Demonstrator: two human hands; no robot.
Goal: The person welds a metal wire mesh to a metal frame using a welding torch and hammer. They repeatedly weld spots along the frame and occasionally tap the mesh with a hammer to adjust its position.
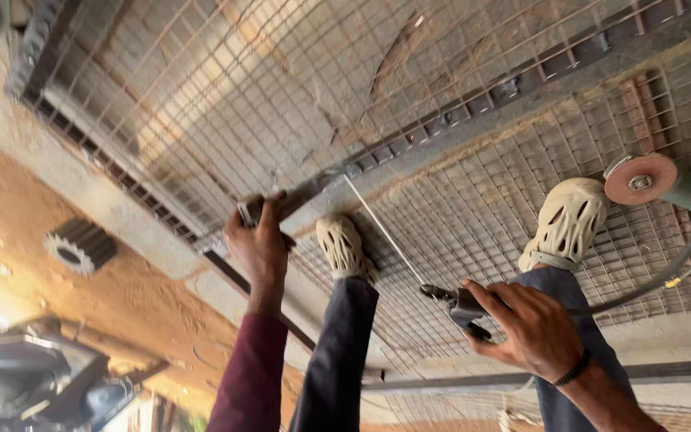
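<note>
My left hand (261,246), in a maroon sleeve, grips the end of a flat metal bar (307,192) on the steel frame of a wire mesh panel (201,96). Holding a welding electrode holder (456,302) is my right hand (526,326), which wears a dark wrist band. Its thin rod (381,232) reaches up and left, and the tip meets the frame close to my left hand. My two feet in cream perforated clogs (344,248) (565,224) stand on a second mesh panel (481,200).
An angle grinder with a reddish disc (640,179) lies on the mesh at the right, its cable (681,260) trailing past my right foot. A grey toothed gear (81,246) lies on the sandy ground at the left. A dark machine (25,384) sits bottom left.
</note>
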